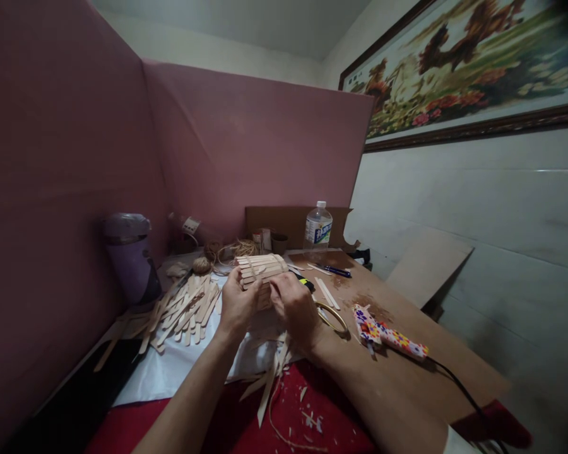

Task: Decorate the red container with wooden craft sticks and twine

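Head view: a rounded piece of flat, pale wooden craft sticks (pixel 262 263) sits in both hands, raised over the white cloth (pixel 170 371) near the table's middle. Left hand (pixel 236 304): partly curled, fingers behind the left end, thumb in front, gripping it. Right hand (pixel 294 306): fingers bent in close to the thumb at the lower right side; can't tell if a stick or strand is pinched.

Handling, judged: light, each stick stiff along its length, but the whole may flex or skew at the joins. Dry wood, probably not slippery; thin sticks could snap or come loose if squeezed. Best hold: cupped at both sides, near the bands, light even pressure, off the loose-looking edges.

Looks: cream to light tan, slats side by side in a curve, top outline slightly uneven, tan cord-like bands across near both ends. Lower front shaded, partly hidden by fingers; inside not readable.
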Motion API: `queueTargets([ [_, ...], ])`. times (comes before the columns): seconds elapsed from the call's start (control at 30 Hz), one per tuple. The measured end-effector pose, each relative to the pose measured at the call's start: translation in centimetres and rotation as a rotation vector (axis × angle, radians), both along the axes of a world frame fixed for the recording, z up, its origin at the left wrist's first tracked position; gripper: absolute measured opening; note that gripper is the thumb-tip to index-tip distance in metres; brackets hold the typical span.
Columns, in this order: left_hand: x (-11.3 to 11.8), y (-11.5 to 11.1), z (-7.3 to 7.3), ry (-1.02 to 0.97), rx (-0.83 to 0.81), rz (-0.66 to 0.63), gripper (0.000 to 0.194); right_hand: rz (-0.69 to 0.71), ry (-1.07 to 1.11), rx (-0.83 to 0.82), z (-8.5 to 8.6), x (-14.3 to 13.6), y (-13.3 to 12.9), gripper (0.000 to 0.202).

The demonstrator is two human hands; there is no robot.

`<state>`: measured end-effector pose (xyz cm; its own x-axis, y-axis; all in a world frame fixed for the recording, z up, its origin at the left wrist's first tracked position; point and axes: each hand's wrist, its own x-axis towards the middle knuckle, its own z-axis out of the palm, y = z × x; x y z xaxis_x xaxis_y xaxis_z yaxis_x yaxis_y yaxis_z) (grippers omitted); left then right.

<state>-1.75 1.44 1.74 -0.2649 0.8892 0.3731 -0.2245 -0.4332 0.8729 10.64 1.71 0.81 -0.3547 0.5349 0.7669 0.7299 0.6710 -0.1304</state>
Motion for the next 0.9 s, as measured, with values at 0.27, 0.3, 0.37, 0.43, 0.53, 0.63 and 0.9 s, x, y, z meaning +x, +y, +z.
queueTargets([
  [0.27,-0.02,0.06,-0.22,0.006,0.008,-0.007,0.043,-0.002,0.163,-0.029,0.24,0.37,0.07,0.018],
  [0.3,0.01,0.05,-0.22,0.005,0.008,-0.014,0.043,-0.011,0.140,-0.025,0.29,0.41,-0.05,0.019],
  [0.37,0.06,0.03,-0.24,0.008,0.008,-0.020,0.043,-0.031,0.056,-0.017,0.38,0.39,-0.32,0.021],
  [0.43,0.10,0.01,-0.28,0.017,0.011,-0.015,0.042,-0.045,-0.035,-0.005,0.42,0.25,-0.55,0.022],
  [0.53,0.11,0.01,-0.29,0.031,0.017,-0.006,0.043,-0.049,-0.083,0.005,0.34,0.03,-0.62,0.024],
  [0.63,0.10,0.03,-0.27,0.034,0.020,-0.004,0.043,-0.049,-0.069,0.022,0.12,0.03,-0.32,0.022],
  [0.9,0.07,0.26,-0.42,0.015,0.034,0.012,0.046,-0.033,-0.109,0.060,0.19,0.41,0.00,0.018],
])
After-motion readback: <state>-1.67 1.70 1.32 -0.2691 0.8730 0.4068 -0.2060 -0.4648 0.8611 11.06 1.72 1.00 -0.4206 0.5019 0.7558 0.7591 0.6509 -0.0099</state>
